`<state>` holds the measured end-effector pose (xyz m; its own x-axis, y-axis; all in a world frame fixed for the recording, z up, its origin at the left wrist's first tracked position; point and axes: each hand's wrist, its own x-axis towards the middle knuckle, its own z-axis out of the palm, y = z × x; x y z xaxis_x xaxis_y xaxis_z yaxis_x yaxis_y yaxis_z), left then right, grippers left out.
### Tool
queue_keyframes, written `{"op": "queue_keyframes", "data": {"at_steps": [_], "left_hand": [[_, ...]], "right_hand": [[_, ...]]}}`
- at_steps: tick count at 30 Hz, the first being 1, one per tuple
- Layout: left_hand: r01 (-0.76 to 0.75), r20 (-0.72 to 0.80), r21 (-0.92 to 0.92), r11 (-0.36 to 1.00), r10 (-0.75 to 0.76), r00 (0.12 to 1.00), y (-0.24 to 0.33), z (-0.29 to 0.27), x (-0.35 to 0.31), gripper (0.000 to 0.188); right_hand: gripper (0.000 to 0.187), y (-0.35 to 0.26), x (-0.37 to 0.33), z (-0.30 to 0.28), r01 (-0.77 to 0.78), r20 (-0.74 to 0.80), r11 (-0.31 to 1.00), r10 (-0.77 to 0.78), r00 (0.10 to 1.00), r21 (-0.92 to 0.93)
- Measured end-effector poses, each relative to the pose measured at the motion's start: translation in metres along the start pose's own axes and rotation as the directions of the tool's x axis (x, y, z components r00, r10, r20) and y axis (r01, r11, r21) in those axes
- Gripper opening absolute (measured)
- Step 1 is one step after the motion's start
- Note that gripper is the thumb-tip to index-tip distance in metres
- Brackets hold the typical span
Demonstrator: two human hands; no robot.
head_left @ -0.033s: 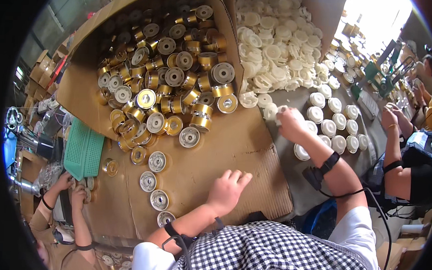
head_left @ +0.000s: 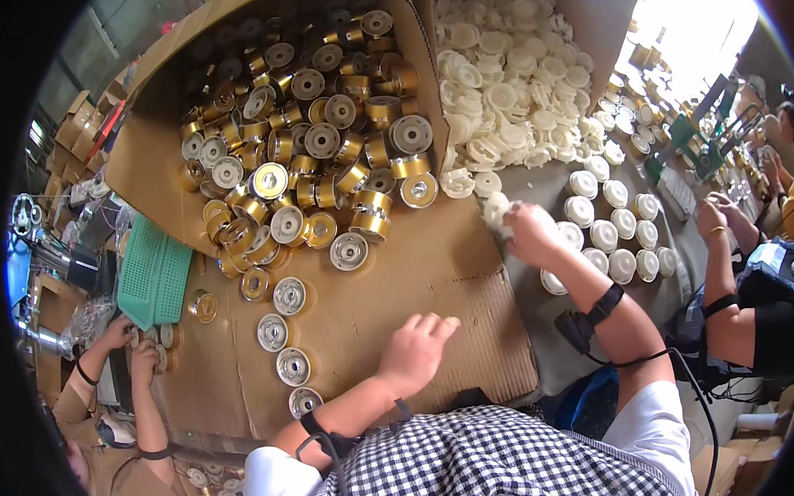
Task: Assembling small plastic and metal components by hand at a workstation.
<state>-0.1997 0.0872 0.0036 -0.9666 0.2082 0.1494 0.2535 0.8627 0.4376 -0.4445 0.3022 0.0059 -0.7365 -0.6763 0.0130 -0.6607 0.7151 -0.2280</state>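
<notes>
White plastic cap (head_left: pixel 496 208) in right hand (head_left: pixel 532 236), left hand (head_left: pixel 414 353) on cardboard (head_left: pixel 449 277)

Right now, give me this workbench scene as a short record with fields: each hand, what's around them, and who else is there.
left hand: flat on the brown cardboard sheet, fingers spread, holding nothing
right hand: closed around a white plastic disc
nearest the left hand: a curved row of silver-faced spools
upper left: cardboard box spilling gold metal spools
upper right: pile of white plastic discs
by the right hand: white round caps set in rows
left edge: green plastic basket
others: one person's hands lower left; another person's arm at right
</notes>
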Motion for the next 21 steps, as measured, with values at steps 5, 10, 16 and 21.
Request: {"op": "queue_keyframes", "data": {"at_steps": [5,10,16,21], "left_hand": [[0.33,0.152,-0.529,0.782,-0.296,0.943,-0.015,-0.011,-0.034,0.037],[0.268,-0.004,-0.117,0.956,-0.27,0.963,-0.007,-0.027,-0.051,0.048],[0.229,0.025,-0.116,0.967,-0.227,0.974,-0.006,-0.027,-0.059,0.056],[0.233,-0.006,-0.19,0.954,-0.238,0.971,-0.008,-0.029,-0.061,0.055]], "right_hand": [[0.036,-0.067,-0.022,-0.006,0.207,-0.002,0.844,-0.237,0.972,0.494],[0.049,-0.095,-0.029,0.006,-0.04,0.206,0.641,-0.186,0.961,0.767],[0.042,-0.109,-0.052,0.015,-0.177,0.182,0.396,0.024,0.983,0.901],[0.045,-0.086,-0.072,0.023,-0.3,0.242,0.555,0.177,0.954,0.776]]}}
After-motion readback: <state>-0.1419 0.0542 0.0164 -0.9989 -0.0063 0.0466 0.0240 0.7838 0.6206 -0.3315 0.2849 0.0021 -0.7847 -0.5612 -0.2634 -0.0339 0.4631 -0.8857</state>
